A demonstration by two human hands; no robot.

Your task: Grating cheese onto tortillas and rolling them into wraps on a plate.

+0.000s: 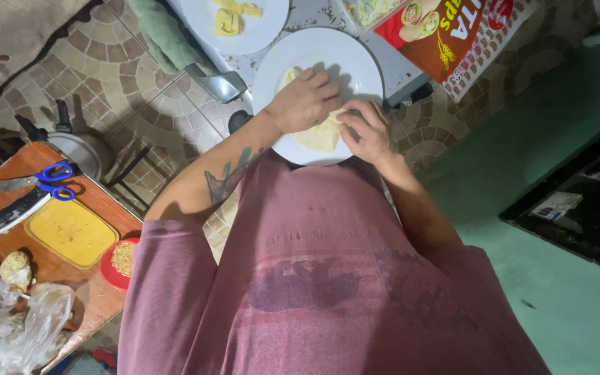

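White round ceramic plate (366,69) under pale flat tortilla (319,135); left hand (305,101) pressing fold flat, right hand (366,132) pinching edge, hands close together, steadying wrap.

Dim, perhaps overhead light; soft shadows.

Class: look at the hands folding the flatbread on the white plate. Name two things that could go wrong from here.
1. Both hands, left and right, press the flatbread; it might tear or unfold.
2. The plate sits near the counter's edge, so a firm push might tip it.
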